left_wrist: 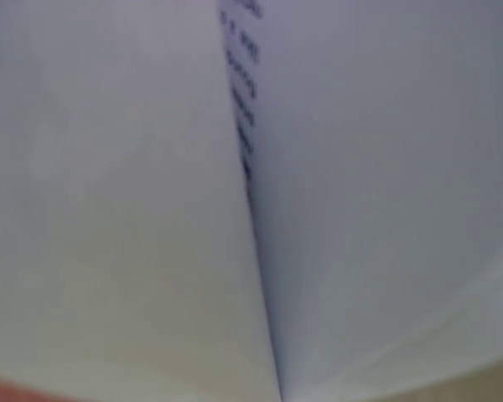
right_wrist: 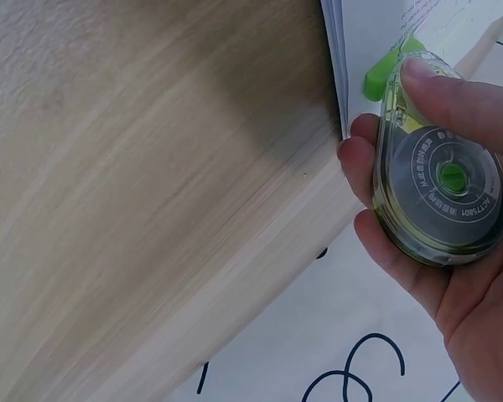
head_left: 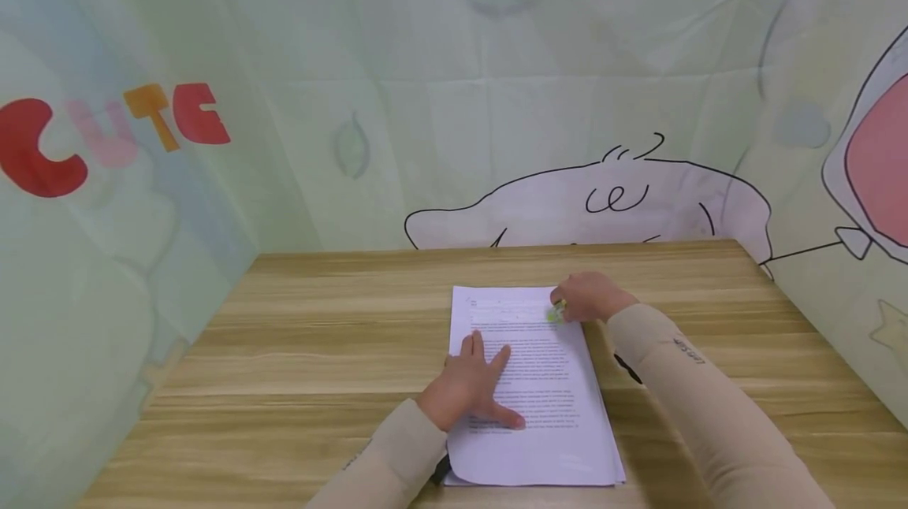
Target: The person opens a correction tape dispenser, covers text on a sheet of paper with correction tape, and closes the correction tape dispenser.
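Observation:
A stack of printed paper sheets (head_left: 539, 446) lies on the wooden table. My left hand (head_left: 474, 383) rests on its left side with the fingers spread. In the left wrist view, white paper (left_wrist: 377, 167) fills nearly everything, with a strip of print along a sheet's edge. At the stack's top right corner, my right hand (head_left: 587, 296) holds a correction tape dispenser (right_wrist: 444, 180) between thumb and curled fingers. Its case is clear, with a dark reel and a green tip cap (right_wrist: 381, 77). The tip is at the paper near the top lines of text.
The wooden table (head_left: 340, 320) extends on both sides of the stack. Behind it hangs a pale printed cloth (head_left: 397, 99) with cartoon drawings, meeting the table's back edge. The lower edge of the top sheet curls up slightly.

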